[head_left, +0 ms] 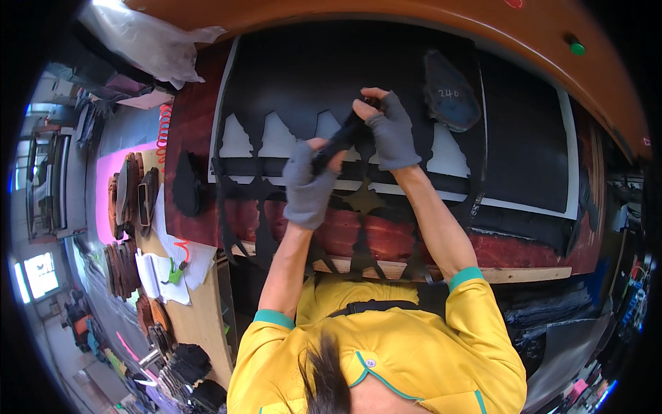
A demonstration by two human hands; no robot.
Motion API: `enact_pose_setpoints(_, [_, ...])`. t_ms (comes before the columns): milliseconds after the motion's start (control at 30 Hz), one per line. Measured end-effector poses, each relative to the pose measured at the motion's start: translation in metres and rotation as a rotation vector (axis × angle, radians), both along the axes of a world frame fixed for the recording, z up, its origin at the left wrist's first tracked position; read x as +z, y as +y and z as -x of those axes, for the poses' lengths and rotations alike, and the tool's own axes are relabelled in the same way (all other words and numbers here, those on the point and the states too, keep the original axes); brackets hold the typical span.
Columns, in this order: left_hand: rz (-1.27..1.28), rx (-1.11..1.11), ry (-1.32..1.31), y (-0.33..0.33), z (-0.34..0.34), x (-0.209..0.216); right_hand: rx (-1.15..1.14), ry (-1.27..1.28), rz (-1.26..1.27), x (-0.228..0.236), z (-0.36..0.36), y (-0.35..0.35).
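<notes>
A dark, elongated black cut piece (341, 143) is held slantwise between my hands, above the work surface. My left hand (308, 185), in a grey fingerless glove, is closed around its lower end. The gloved right hand (392, 132) pinches the upper end; whether it is one layer or several I cannot tell. Under them lies a black sheet (296, 69) with a row of shoe-part-shaped openings, through which a white board (448, 155) shows. Narrow strips of the sheet hang over the near edge. A dark oval cutting die (452, 93) with chalk marks rests on the sheet at far right.
An orange machine beam (386, 15) with a green button (577, 47) spans the far side. A black sole-shaped stack (187, 185) lies left on the red table (241, 215). Brown cutting dies (123, 265), papers and a phone occupy the side table. Clear plastic (155, 41) hangs far left.
</notes>
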State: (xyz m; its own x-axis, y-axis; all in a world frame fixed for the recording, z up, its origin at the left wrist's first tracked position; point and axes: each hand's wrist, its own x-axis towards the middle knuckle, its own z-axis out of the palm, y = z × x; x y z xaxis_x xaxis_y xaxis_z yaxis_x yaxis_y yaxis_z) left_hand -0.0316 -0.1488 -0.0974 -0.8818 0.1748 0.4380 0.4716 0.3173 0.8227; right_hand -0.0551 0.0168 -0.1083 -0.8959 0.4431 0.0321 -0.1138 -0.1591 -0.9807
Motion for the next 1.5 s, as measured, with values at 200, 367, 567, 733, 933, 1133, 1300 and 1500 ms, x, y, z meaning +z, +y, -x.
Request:
enact_pose_setpoints(200, [0.049,-0.052,0.303,0.0,-0.009,-0.006,0.193,0.029,0.599,0.021,0.001,-0.003])
enact_pose_setpoints(367, [-0.123,-0.129,0.254,-0.024,-0.037,0.007,0.329,0.154,0.293,0.042,-0.054,-0.01])
enact_pose_setpoints(567, [-0.077,-0.122,0.311,-0.037,-0.054,0.03,0.202,0.202,0.145,0.065,-0.084,-0.038])
enact_pose_setpoints(733, [-0.169,-0.18,0.206,-0.046,-0.067,0.044,0.144,0.293,0.169,0.068,-0.105,-0.051])
enact_pose_setpoints(933, [-0.194,-0.239,0.149,-0.063,-0.07,0.059,0.194,0.414,0.106,0.065,-0.126,-0.061])
enact_pose_setpoints(1133, [-0.157,-0.293,0.143,-0.074,-0.075,0.066,0.215,0.405,0.105,0.063,-0.139,-0.063])
enact_pose_setpoints(1300, [-0.172,-0.329,0.068,-0.077,-0.076,0.066,0.2,0.334,0.104,0.067,-0.148,-0.067])
enact_pose_setpoints(1500, [-0.147,-0.375,-0.006,-0.076,-0.082,0.063,0.147,0.284,0.16,0.065,-0.155,-0.072])
